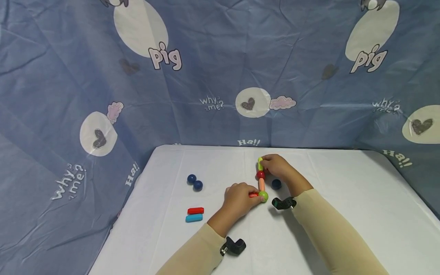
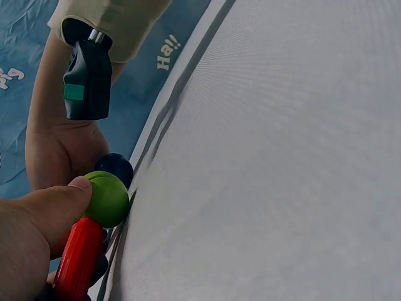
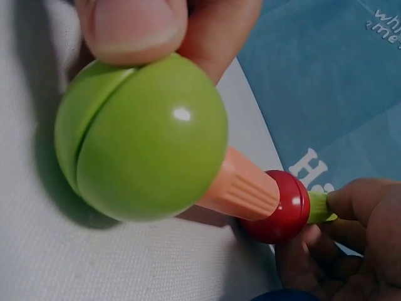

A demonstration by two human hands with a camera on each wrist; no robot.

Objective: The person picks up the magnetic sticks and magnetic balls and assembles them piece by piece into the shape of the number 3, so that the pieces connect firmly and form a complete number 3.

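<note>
My left hand (image 1: 240, 198) grips a green ball (image 1: 263, 196) with the thumb pressed on its grooved surface. A red rod (image 2: 79, 257) meets the ball under that hand. From the ball an orange rod (image 1: 262, 184) runs away from me to a dark red ball (image 1: 260, 174). Beyond that ball is a yellow-green rod (image 1: 260, 163), pinched between the thumb and fingers of my right hand (image 1: 277, 166). In the right wrist view the green ball (image 3: 150, 144) looms large, with the right hand (image 3: 357, 235) behind it at the yellow-green rod (image 3: 319, 207).
A dark blue ball (image 1: 276, 184) lies beside my right wrist. Two more dark blue balls (image 1: 194, 182) sit together at the left, beyond a red rod (image 1: 195, 210) and a light blue rod (image 1: 194, 218). A patterned blue cloth (image 1: 213, 126) hangs behind the white table (image 1: 343, 214).
</note>
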